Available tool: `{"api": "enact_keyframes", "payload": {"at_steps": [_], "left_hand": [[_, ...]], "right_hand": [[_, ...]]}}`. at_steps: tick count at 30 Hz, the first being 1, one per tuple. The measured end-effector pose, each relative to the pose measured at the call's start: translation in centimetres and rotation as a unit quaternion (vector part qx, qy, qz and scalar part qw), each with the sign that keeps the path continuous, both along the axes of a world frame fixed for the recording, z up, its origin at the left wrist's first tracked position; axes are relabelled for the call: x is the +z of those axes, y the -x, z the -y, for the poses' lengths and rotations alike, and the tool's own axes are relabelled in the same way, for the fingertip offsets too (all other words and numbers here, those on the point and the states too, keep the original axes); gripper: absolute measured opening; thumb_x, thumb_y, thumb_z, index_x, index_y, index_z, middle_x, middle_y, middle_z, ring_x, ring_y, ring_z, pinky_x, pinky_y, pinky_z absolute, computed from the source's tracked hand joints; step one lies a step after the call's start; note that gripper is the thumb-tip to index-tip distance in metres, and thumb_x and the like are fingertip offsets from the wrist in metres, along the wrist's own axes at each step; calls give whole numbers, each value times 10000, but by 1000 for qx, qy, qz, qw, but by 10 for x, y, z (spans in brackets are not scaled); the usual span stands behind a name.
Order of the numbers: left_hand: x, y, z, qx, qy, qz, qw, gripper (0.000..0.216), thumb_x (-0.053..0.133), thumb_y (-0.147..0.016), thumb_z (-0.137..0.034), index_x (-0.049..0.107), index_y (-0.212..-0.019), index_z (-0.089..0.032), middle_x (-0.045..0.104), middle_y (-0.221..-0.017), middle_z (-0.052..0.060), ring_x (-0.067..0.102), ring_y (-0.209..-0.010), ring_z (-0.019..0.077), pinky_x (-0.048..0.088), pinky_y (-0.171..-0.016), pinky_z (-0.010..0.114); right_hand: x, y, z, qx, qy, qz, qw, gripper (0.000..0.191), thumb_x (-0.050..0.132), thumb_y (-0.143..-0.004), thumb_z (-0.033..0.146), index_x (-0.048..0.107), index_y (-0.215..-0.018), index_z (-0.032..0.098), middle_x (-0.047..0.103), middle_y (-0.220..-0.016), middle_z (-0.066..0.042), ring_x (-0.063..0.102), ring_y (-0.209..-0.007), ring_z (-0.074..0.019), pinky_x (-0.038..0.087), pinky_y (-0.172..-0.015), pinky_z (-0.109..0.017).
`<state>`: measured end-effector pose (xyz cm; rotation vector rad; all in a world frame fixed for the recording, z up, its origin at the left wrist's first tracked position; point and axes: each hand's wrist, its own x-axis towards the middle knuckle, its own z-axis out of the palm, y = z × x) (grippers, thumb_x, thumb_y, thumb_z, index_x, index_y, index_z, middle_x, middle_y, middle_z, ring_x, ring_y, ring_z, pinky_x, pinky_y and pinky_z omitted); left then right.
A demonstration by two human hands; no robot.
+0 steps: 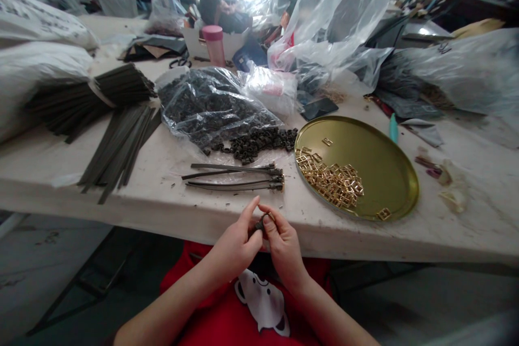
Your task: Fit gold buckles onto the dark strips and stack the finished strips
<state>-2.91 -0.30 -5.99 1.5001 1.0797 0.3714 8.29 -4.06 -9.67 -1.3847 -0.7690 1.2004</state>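
My left hand (237, 243) and my right hand (284, 243) meet at the table's front edge, fingers pinched together on a small dark loop piece with a gold buckle (263, 221). Just beyond them lie a few finished dark straps (235, 175) with fittings at their right ends. A pile of small dark loops (255, 143) spills from a clear plastic bag (211, 102). To the right, a round gold tray (377, 157) holds several small gold buckles (330, 178).
Bundles of long dark strips (109, 119) lie at the left. Farther back are a pink cup (214, 43), a dark phone (319, 108), large clear plastic bags (340, 16) and clutter. White sacks (36, 48) sit far left.
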Motion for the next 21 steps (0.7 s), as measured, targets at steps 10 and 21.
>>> {"api": "enact_keyframes", "payload": {"at_steps": [10,21], "left_hand": [[7,1,-5,-27,51,-17,998,609,341,-820,-167,129,-1389,-122,523,-577,-33,504,-543,120,402,-564,239],[8,4,-16,-65,47,-70,994,236,416,-821,-338,536,-823,-134,590,-686,7,515,-522,112,399,-496,220]], "right_hand": [[-5,-7,4,50,-24,63,996,314,442,-854,363,582,-1083,199,608,-937,-55,554,-882,-179,451,-759,-311],[-12,-17,6,64,-97,167,979,323,427,-871,277,541,-1172,250,580,-1050,-52,534,-988,-175,443,-842,-307]]}}
